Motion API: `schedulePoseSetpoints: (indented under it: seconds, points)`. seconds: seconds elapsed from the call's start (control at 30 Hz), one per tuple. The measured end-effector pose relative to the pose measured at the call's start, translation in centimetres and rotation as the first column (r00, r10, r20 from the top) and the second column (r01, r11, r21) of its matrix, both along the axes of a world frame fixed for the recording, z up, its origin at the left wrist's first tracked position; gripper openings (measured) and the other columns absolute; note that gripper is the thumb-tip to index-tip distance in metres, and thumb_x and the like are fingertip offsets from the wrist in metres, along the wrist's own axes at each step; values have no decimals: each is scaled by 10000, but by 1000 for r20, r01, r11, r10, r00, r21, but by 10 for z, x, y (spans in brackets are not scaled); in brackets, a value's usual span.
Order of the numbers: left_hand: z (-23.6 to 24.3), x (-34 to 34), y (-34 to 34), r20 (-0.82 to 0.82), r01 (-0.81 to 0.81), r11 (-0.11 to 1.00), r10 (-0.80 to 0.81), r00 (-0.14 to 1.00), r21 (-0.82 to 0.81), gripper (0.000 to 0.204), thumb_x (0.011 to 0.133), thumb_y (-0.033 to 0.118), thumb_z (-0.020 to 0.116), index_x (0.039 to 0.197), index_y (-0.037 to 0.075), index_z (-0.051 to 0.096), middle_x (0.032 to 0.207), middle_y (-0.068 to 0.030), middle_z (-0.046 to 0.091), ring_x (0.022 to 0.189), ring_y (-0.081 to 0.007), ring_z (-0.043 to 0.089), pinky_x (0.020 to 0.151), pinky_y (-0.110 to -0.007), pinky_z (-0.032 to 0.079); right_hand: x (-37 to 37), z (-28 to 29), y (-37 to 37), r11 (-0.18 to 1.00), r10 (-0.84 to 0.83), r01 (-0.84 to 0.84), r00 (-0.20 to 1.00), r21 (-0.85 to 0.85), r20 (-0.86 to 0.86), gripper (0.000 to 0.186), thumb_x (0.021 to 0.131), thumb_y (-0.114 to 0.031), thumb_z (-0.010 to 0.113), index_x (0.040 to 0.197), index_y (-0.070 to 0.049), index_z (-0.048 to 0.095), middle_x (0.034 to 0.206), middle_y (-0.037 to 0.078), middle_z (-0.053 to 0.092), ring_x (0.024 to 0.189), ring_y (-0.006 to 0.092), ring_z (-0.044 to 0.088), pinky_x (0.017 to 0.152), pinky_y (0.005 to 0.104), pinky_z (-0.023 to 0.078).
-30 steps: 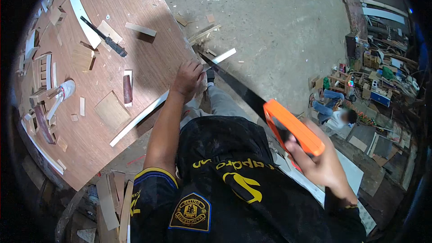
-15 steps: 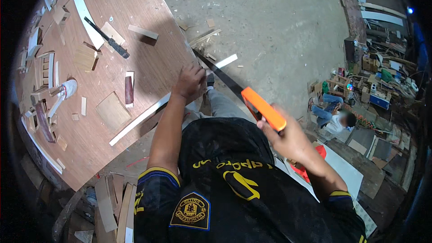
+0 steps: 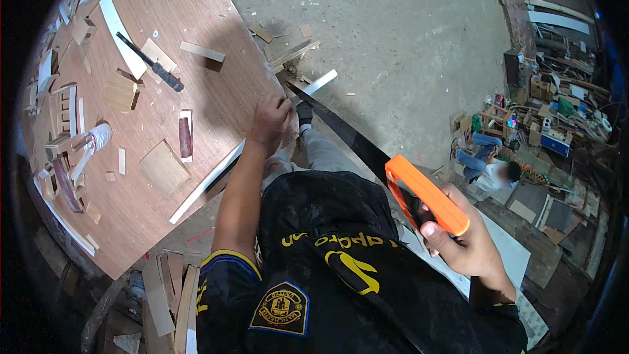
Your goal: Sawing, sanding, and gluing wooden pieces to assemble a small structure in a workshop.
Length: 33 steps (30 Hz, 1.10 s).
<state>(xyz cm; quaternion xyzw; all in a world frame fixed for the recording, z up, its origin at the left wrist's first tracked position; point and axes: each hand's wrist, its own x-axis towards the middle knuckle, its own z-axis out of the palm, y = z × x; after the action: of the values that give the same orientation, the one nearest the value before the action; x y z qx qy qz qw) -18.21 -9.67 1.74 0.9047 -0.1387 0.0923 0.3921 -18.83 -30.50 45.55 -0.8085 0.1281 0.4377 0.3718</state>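
Note:
My right hand is wrapped round the orange handle of a handsaw. The dark blade slants up and left, its tip end lying over a long white-faced wood strip. That strip runs along the near edge of the wooden worktable, and its far end sticks out past the corner. Beside the blade, my left hand is closed over the strip at the table edge, hiding the middle part of it. Whether the teeth have cut into the strip cannot be made out.
On the table lie a dark long-handled tool, a square wood piece, a small offcut and a white bottle-like container. Scraps lie on the floor. A person sits at the right near piled timber. Boards stand below the table.
My right hand has drawn the saw back toward the lower right, so that more blade shows. My left hand stays on the strip, nearly in place.

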Motion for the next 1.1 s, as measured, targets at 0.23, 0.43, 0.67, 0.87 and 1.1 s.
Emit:
schedulePoseSetpoints:
  seconds: [0.23,0.43,0.67,0.87,1.1]
  points:
    - [-13,5,3,9,10,999,-10,1000,-40,180,770,145,715,897,68,614,952,-106,602,918,-320,600,792,-425,470,17,3,5,987,147,-147,989,-70,-10,363,951,-279,667,1154,-11,529,918,112,592,851,218,619,771,336,483]
    - [-12,0,5,16,-19,998,20,1000,-58,179,773,140,699,914,63,619,985,-116,613,919,-328,596,806,-427,470,24,-59,21,966,254,-251,902,-53,349,300,952,-245,652,1115,-7,571,878,159,606,788,273,628,721,362,488]
    - [-22,6,5,5,26,998,-26,1000,50,239,766,158,717,941,24,624,1038,-147,642,941,-360,611,830,-442,487,47,-144,48,960,274,-243,912,-137,306,255,943,-201,621,1095,-6,556,928,248,639,903,445,630,757,417,494]
    - [-12,1,5,28,-12,999,13,1000,-53,195,765,146,713,911,55,619,996,-120,623,933,-320,597,821,-427,479,40,-19,26,951,279,-257,953,-169,116,230,929,-185,667,1011,-29,519,830,172,600,783,319,627,726,392,486]
    - [-11,2,4,57,-40,996,45,997,-80,171,760,138,717,862,62,602,945,-117,612,913,-319,601,779,-434,479,30,-27,28,944,313,-288,937,-159,157,210,935,-176,656,1000,-24,527,808,159,591,708,295,597,691,366,480]
